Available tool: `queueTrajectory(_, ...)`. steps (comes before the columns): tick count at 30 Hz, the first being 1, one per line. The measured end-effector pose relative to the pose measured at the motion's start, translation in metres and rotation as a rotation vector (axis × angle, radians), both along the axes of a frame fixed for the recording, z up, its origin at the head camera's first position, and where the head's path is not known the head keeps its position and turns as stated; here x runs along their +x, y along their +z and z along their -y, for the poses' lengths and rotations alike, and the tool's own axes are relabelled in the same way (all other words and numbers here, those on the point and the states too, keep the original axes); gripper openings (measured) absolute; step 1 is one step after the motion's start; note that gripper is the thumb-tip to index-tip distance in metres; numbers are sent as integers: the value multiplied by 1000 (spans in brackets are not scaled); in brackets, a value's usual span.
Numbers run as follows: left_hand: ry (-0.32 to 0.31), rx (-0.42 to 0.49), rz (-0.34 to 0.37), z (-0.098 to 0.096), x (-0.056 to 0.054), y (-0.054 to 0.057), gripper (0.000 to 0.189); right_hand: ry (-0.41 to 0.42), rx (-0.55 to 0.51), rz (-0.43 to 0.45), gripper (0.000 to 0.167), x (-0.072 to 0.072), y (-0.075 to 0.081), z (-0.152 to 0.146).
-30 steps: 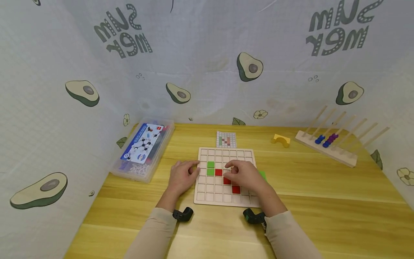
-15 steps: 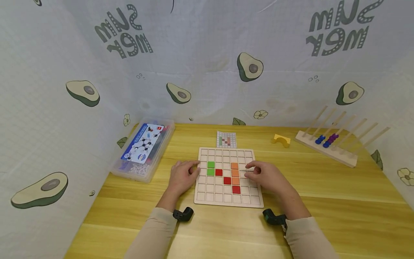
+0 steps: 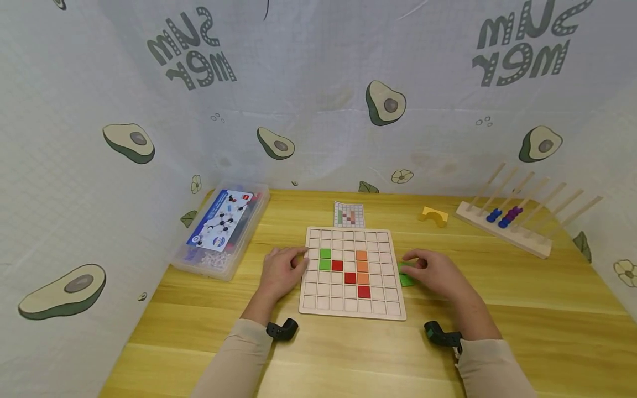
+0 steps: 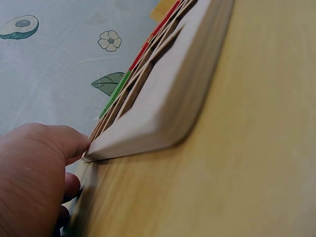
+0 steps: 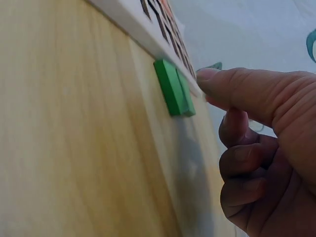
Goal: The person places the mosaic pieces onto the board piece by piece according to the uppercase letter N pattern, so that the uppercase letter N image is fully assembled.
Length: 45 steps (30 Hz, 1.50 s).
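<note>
A pale wooden grid board (image 3: pixel 322 303) lies mid-table with two green tiles (image 3: pixel 325 253), three red tiles (image 3: pixel 337 266) and three orange tiles (image 3: pixel 362 266) in its cells. At its left edge, my left hand (image 3: pixel 281 271) touches the rim with thumb and index finger, other fingers loosely bent. My right hand (image 3: pixel 438 273) is just past the right edge, thumb and index finger apart over loose green tiles (image 3: pixel 406 280). The right wrist view shows these green tiles (image 5: pixel 171 91) flat on the table beside the board, with the thumb (image 5: pixel 242 91) above them.
A small printed grid card (image 3: pixel 349 214) lies behind the board. To the left sits a clear plastic box (image 3: pixel 219 232) of parts. Back right are a yellow arch block (image 3: pixel 433 215) and a pegged wooden stand (image 3: pixel 522 237) with blue and purple beads. A patterned curtain (image 3: pixel 318 110) backs the table.
My right hand has moved right, from over the board to the loose green tiles beside it, uncovering the three orange tiles. My left hand has stayed at the board's left edge.
</note>
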<state>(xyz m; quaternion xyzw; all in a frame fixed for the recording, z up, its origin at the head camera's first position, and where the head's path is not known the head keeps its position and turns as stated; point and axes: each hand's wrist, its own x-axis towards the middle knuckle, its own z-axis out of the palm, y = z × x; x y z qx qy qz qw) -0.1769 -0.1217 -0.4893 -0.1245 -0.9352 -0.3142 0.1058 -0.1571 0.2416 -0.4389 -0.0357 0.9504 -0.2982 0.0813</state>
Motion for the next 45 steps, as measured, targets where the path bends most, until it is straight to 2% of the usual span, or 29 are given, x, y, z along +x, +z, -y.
queueTrajectory(8,-1,-6,-30,-2,1,-2,29,-12,24,22,29,-1,-9,-10)
queueTrajectory(12,1,-2,-21,-2,1,-2,29,-21,34,23,31,-2,-11,-11)
queueTrajectory(20,8,-16,3,-2,1,-2,29,-31,4,53,40,0,-9,-19)
queueTrajectory(29,15,-6,6,-2,1,-2,30,13,-10,51,36,-1,-8,-23)
queueTrajectory(45,16,-13,-4,0,0,-2,29,23,-9,51,36,-1,-7,-20)
